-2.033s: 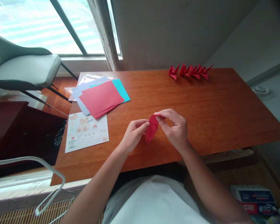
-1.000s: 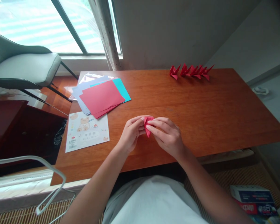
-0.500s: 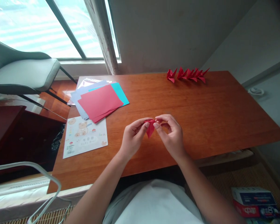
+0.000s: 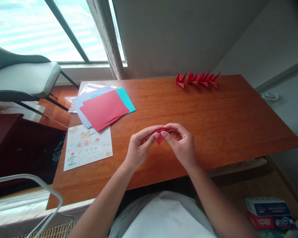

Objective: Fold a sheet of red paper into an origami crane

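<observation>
A small piece of folded red paper (image 4: 160, 138) is pinched between my two hands above the front half of the table. My left hand (image 4: 140, 142) grips its left side, thumb in front and fingers behind. On the other side, my right hand (image 4: 181, 142) holds the paper between thumb and curled index finger. The lower tip of the paper points down toward me, while its upper edge is partly covered by fingertips. Several finished red paper cranes (image 4: 198, 79) stand in a row at the table's far edge.
Red, blue and lilac sheets of paper (image 4: 104, 109) lie fanned out on the left of the wooden table (image 4: 225, 119). A printed bear sheet (image 4: 88, 147) lies nearer me. Beyond the left edge stands a chair (image 4: 24, 77); a white curved tube (image 4: 47, 185) rises at lower left.
Both hands have drawn slightly closer together at the top of the red paper, and less of it shows below the thumbs. The whole view has shifted a little.
</observation>
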Action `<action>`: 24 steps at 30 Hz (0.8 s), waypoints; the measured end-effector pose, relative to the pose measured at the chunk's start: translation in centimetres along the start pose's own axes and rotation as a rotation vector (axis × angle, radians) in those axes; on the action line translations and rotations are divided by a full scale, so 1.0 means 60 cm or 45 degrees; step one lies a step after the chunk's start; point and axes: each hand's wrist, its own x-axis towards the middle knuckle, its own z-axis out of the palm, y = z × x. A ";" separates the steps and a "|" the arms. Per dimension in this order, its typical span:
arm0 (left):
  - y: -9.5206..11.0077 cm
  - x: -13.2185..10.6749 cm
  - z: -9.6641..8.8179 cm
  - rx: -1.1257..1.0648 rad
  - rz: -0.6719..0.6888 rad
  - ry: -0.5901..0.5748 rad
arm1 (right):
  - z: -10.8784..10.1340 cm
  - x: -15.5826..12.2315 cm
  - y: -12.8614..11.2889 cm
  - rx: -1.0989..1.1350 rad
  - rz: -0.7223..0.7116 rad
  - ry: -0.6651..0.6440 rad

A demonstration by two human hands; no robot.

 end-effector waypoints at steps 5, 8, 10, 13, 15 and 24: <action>-0.003 0.002 0.001 -0.067 -0.083 0.042 | -0.002 0.001 -0.003 0.024 0.042 0.002; -0.002 0.002 0.000 -0.084 -0.122 0.049 | -0.005 0.002 -0.004 0.029 0.065 -0.010; -0.001 0.001 -0.001 -0.102 -0.129 0.045 | -0.006 0.003 -0.004 0.026 0.063 -0.012; 0.000 -0.001 -0.003 -0.126 -0.124 0.031 | -0.008 0.004 -0.006 0.029 0.049 -0.014; 0.001 -0.002 -0.004 -0.115 -0.114 0.018 | -0.009 0.003 -0.008 0.027 0.042 -0.019; 0.010 -0.002 -0.002 0.070 0.048 -0.002 | -0.020 -0.002 -0.012 -0.071 -0.077 -0.039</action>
